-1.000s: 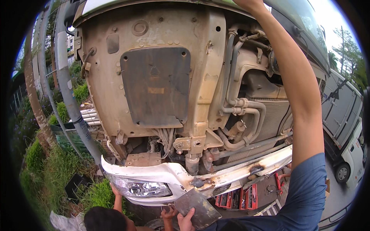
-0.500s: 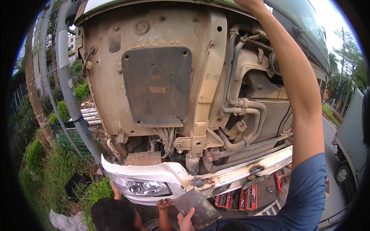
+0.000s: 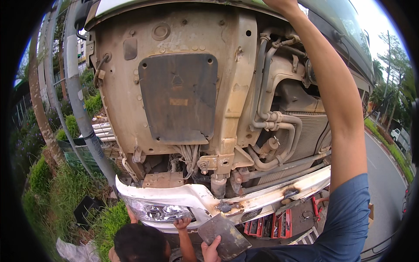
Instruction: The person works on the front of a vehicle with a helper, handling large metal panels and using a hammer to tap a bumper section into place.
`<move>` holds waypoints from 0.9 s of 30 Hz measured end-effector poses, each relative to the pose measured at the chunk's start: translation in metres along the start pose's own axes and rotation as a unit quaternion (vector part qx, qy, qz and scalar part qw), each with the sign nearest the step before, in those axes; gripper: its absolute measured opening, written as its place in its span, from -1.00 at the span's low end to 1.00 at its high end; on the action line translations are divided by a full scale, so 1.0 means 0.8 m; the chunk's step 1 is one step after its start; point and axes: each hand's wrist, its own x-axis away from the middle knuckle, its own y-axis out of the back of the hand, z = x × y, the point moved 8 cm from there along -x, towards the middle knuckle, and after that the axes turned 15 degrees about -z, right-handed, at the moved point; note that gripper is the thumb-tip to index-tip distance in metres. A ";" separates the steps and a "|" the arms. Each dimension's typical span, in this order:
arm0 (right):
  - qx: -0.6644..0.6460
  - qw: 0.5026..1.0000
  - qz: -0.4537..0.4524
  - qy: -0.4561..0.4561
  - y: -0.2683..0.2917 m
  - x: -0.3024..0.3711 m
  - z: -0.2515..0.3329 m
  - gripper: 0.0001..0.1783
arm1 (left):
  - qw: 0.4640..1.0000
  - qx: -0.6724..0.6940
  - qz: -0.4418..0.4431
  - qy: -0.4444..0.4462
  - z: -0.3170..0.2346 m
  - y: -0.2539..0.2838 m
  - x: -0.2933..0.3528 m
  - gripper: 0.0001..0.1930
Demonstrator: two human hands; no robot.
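Note:
My left hand grips the edge of a flat, rectangular, grimy dark plate, with the thumb on its upper face. That plate is tilted just below the scorched part of a white bumper. My right arm reaches up across the right side to the truck's raised front, where my right hand is cut off at the top edge; its fingers do not show. A co-worker's head is low at the left. One hand of that person touches the lower edge of the headlight; the other is at its left end.
Behind the bumper lie the exposed truck front, pipes and a radiator. A red toolbox with tools sits on the ground below. A pole and grass border the left; a road runs along the right.
The co-worker's head has moved right, and their hand has risen to the headlight's lower edge. A grey box truck on the road has left view. My hands and the plate have barely moved.

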 end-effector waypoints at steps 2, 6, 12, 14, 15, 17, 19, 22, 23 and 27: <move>-0.016 0.999 -0.032 0.033 0.005 0.001 0.007 -0.74 | 1.000 -0.015 -0.020 0.008 -0.007 -0.001 0.014 -0.59; -0.020 0.999 -0.021 0.034 0.004 0.001 0.006 -0.73 | 0.983 -0.149 0.041 -0.096 -0.049 -0.029 0.057 -0.63; 0.024 1.000 0.012 -0.016 -0.001 -0.001 -0.002 -0.74 | 0.995 -0.080 0.043 -0.044 -0.042 -0.030 0.052 -0.65; 0.003 1.000 0.000 0.008 0.002 -0.001 0.004 -0.74 | 0.995 -0.073 0.057 -0.040 -0.040 -0.031 0.051 -0.65; 0.003 1.000 0.000 0.007 0.002 -0.001 0.003 -0.74 | 0.995 -0.072 0.056 -0.039 -0.041 -0.031 0.051 -0.65; 0.028 1.000 0.004 -0.001 0.000 -0.002 -0.001 -0.73 | 0.995 -0.071 0.054 -0.038 -0.041 -0.031 0.051 -0.65; 0.022 1.000 0.010 -0.005 -0.002 -0.001 -0.001 -0.73 | 0.995 -0.072 0.058 -0.040 -0.041 -0.033 0.051 -0.65; 0.015 1.000 0.013 -0.011 -0.003 -0.001 -0.002 -0.72 | 0.994 -0.073 0.063 -0.044 -0.042 -0.034 0.050 -0.65; 0.014 1.000 0.012 -0.013 -0.003 -0.001 -0.003 -0.73 | 0.994 -0.073 0.063 -0.044 -0.041 -0.034 0.049 -0.65; 0.017 1.000 0.009 -0.001 -0.003 -0.001 0.000 -0.73 | 0.992 -0.104 0.049 -0.059 -0.043 -0.032 0.049 -0.65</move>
